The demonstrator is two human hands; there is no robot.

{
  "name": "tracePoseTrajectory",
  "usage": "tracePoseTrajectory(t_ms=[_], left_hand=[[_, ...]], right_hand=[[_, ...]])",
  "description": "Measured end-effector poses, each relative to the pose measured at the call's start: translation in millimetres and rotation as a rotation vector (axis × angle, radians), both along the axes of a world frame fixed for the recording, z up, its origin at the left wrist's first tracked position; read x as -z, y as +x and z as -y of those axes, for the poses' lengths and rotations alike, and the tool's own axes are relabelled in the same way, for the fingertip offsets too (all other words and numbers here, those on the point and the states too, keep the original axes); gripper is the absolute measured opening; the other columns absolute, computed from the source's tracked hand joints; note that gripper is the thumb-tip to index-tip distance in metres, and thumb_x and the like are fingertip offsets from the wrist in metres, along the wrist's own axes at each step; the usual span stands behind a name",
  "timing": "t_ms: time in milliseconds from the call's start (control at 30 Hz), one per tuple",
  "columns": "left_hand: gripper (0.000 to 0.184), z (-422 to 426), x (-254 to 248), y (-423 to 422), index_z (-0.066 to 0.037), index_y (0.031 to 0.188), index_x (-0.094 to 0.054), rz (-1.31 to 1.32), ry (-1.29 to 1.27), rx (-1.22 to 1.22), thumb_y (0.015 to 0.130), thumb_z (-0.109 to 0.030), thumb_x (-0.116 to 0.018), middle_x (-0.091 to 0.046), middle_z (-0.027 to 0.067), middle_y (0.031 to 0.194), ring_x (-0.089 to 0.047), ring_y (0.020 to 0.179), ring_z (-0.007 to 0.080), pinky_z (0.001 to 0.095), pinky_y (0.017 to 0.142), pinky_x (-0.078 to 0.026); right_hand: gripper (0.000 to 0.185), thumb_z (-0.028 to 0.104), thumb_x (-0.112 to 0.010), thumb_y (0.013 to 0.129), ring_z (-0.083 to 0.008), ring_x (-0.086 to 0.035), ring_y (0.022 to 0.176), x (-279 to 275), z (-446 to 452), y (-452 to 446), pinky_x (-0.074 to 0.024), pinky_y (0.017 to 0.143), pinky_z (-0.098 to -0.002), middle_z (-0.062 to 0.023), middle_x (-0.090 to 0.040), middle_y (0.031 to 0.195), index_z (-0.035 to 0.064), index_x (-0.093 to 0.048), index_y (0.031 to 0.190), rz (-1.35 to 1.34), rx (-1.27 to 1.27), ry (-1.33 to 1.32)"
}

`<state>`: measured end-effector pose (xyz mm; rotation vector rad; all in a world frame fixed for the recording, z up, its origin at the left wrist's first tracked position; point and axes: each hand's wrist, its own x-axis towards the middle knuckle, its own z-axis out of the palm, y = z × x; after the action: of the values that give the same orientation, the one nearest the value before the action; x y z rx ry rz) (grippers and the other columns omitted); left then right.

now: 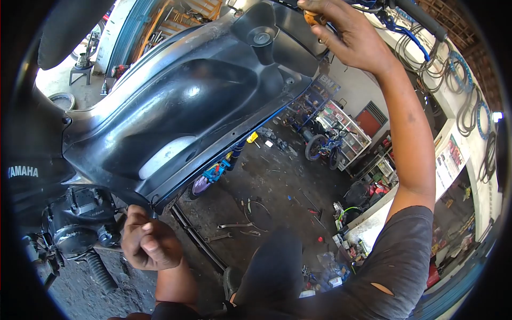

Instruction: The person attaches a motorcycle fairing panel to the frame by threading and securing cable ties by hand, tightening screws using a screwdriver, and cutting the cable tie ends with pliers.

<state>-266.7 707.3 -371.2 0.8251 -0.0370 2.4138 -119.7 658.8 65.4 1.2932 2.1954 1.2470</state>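
Observation:
A large glossy black motorcycle body panel (213, 90) with scuffed edges spans the upper left, tilted diagonally. At its lower corner is my left hand (152, 240), fingers curled and closed, the index finger against the panel's edge. Whatever those fingers pinch is hidden. My right hand (346, 34) is raised at the panel's upper end, below the handlebar, closed around a short orange handle (313, 18); the rest of that tool is out of sight. Beneath my left hand sits the black engine (80, 218) marked YAMAHA.
Wrenches (234, 225) and small parts lie on the dark floor. A small blue motorbike (325, 146) stands by a glass display case (349, 136). Hoses and cables (453, 74) hang on the right wall. A blue brake lever (410, 34) juts out near my right arm.

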Motion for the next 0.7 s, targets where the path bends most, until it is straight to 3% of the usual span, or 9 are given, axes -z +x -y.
tracePoseTrajectory(t_ms=[67,133,167,300,367,467,533,600,700], left_hand=[[0.027,-7,6,-1,0.003,0.096,-0.059,0.030,-0.025,-0.012,0.100,-0.023,-0.059,-0.043,0.0039,0.068,-0.037,0.062,0.0167,0.0362,0.065,-0.032],[0.023,-17,10,-1,0.003,0.098,-0.057,0.046,-0.071,-0.051,0.100,-0.020,-0.058,-0.048,0.0067,0.075,-0.039,0.066,0.0173,0.0364,0.066,-0.033],[0.021,-23,21,-1,0.006,0.102,-0.059,0.044,-0.032,-0.035,0.102,-0.015,-0.056,-0.059,0.0121,0.087,-0.051,0.079,0.0206,0.0359,0.079,-0.044],[0.019,-30,38,2,0.006,0.102,-0.060,0.070,-0.056,0.034,0.102,-0.012,-0.055,-0.063,0.0141,0.091,-0.054,0.081,0.0212,0.0367,0.082,-0.046],[0.018,-31,41,5,0.006,0.103,-0.061,0.085,-0.085,0.037,0.102,-0.011,-0.054,-0.065,0.0144,0.092,-0.057,0.082,0.0211,0.0391,0.084,-0.048],[0.017,-31,38,6,0.003,0.098,-0.059,0.098,-0.144,0.053,0.100,-0.014,-0.060,-0.061,0.0118,0.088,-0.051,0.078,0.0195,0.0387,0.078,-0.043],[0.017,-32,35,7,0.003,0.098,-0.060,0.105,-0.166,0.058,0.100,-0.014,-0.060,-0.062,0.0115,0.088,-0.051,0.078,0.0181,0.0364,0.078,-0.043],[0.018,-33,32,9,0.004,0.097,-0.060,0.117,-0.183,0.051,0.100,-0.014,-0.060,-0.062,0.0113,0.089,-0.051,0.078,0.0167,0.0340,0.077,-0.044],[0.030,-38,22,11,0.007,0.103,-0.064,0.022,-0.384,0.003,0.097,-0.022,-0.065,-0.061,0.0058,0.081,-0.048,0.072,0.0103,0.0249,0.068,-0.041]], right_hand=[[0.047,0.002,-0.066,0.089,-0.0199,-0.069,0.087,-1,-1,2,-0.0588,0.077,-0.0327,-0.0096,-0.066,0.104,0.0077,-0.056,0.135,-0.047,-0.137,-0.032],[0.046,-0.006,-0.059,0.090,-0.0184,-0.068,0.088,-6,3,-4,-0.0585,0.077,-0.0315,-0.0093,-0.066,0.104,0.0059,-0.056,0.134,-0.226,0.062,-0.056],[0.046,-0.006,-0.059,0.090,-0.0184,-0.068,0.088,-8,4,-1,-0.0585,0.077,-0.0315,-0.0093,-0.066,0.104,0.0059,-0.056,0.134,-0.230,0.066,-0.057],[0.027,-0.014,-0.056,0.090,-0.0162,-0.067,0.091,-10,7,-6,-0.0594,0.077,-0.0328,-0.0094,-0.062,0.100,0.0008,-0.052,0.112,-0.205,0.019,-0.006],[0.027,-0.013,-0.058,0.090,-0.0167,-0.067,0.091,-16,5,8,-0.0598,0.078,-0.0335,-0.0097,-0.061,0.100,0.0010,-0.052,0.113,-0.336,0.024,-0.052],[0.028,-0.008,-0.064,0.090,-0.0191,-0.068,0.091,-21,9,9,-0.0610,0.079,-0.0355,-0.0097,-0.061,0.101,0.0017,-0.053,0.113,-0.360,0.046,-0.041],[0.034,-0.006,-0.065,0.090,-0.0207,-0.068,0.094,-12,9,-6,-0.0610,0.082,-0.0358,-0.0105,-0.063,0.105,0.0037,-0.054,0.120,-0.025,0.038,0.026],[0.048,-0.006,-0.063,0.091,-0.0209,-0.067,0.102,-6,0,-13,-0.0587,0.084,-0.0360,-0.0124,-0.064,0.111,0.0089,-0.053,0.135,-0.163,0.081,-0.138],[0.045,-0.006,-0.062,0.093,-0.0193,-0.065,0.104,-2,-10,2,-0.0565,0.085,-0.0345,-0.0102,-0.063,0.112,0.0085,-0.054,0.135,-0.221,0.044,-0.165]])
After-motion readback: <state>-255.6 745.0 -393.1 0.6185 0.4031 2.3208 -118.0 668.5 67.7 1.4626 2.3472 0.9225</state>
